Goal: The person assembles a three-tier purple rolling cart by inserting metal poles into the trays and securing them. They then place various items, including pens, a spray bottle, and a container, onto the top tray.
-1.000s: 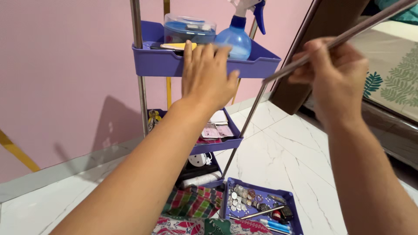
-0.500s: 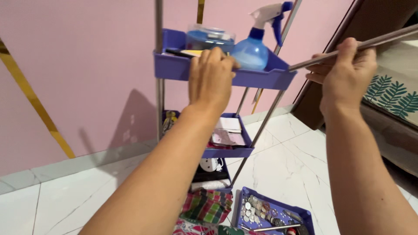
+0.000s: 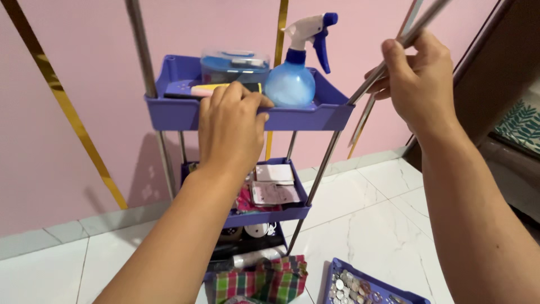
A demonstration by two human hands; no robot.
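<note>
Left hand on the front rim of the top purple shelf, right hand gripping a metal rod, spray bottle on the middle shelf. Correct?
Not quite. The spray bottle stands on the top purple shelf, not the middle one, as the head view shows. The left hand is on that shelf's front rim, and the right hand grips a metal rod.

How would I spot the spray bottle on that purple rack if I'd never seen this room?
Find the purple rack standing against the pink wall and look at its top shelf, whose front edge the left hand grips. At the right end of that shelf stands the spray bottle. It is round-bellied and pale blue with a white head and dark blue trigger, taller than the clear box beside it.
</note>
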